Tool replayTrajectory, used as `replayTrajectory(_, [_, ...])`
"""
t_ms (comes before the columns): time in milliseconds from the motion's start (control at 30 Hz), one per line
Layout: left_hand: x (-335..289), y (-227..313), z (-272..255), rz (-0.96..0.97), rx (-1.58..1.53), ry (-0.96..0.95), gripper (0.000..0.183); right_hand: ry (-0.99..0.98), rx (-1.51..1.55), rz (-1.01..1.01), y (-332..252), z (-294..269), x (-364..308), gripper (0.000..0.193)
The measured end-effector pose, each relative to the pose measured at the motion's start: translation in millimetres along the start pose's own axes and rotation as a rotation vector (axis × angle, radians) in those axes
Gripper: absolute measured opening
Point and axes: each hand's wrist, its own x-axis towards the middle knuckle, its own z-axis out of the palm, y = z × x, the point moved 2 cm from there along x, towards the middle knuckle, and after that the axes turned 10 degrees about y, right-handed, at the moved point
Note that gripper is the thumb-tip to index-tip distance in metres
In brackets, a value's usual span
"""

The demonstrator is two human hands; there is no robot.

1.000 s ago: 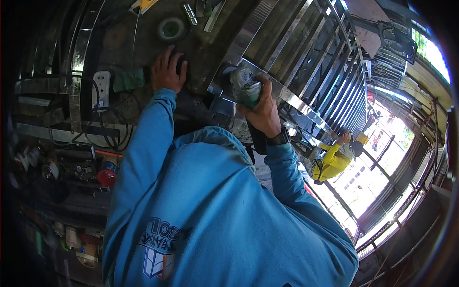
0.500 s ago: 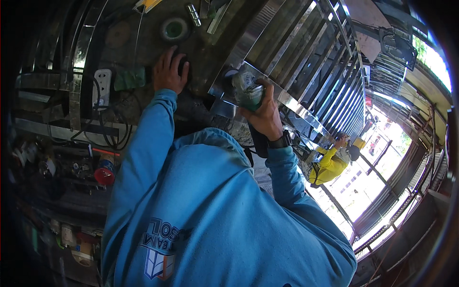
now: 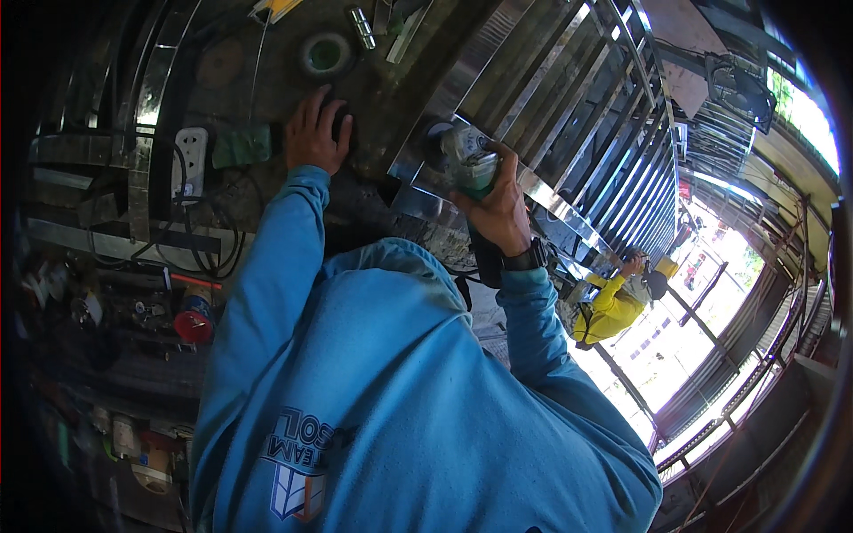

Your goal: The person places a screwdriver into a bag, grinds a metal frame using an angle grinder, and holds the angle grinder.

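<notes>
So a small green-bodied angle grinder [image 3: 469, 164] is clamped in the right hand [image 3: 502, 209], fingers wrapped tight round the body, with the head laid against the shiny stainless-steel bar frame [image 3: 569, 115] that runs off along the right side of the table. The left hand [image 3: 315, 133] is spread flat, fingers apart, pressed on the dark grimy metal table [image 3: 391, 80] just beside the frame's near end; nothing is gripped in it.

Tips for doing this bit well, as judged from the view: the disc should be kept at a shallow angle to the steel and moved along steadily, so no flat spots or burn marks get dug in. The bracing palm is best kept well clear of the disc's path. The black cables [image 3: 191, 240] and white power strip [image 3: 191, 160] at the left edge look like a snag risk, so the cord should be kept behind the wrist. A roll of green tape [image 3: 324, 55] sits near the far edge, out of the way. A person in yellow [image 3: 613, 306] is working beyond the frame, so sparks are better thrown elsewhere.
</notes>
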Motion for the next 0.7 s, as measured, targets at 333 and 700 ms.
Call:
replayTrajectory(333, [0.1, -0.1, 0.4, -0.001, -0.003, -0.004, 0.030, -0.011, 0.010, 0.017, 4.7, -2.4, -1.2, 0.087])
replayTrajectory(700, [0.3, -0.6, 1.1, -0.012, -0.006, -0.009, 0.030, 0.000, -0.033, -0.010, 7.0, -4.1, 4.1, 0.088])
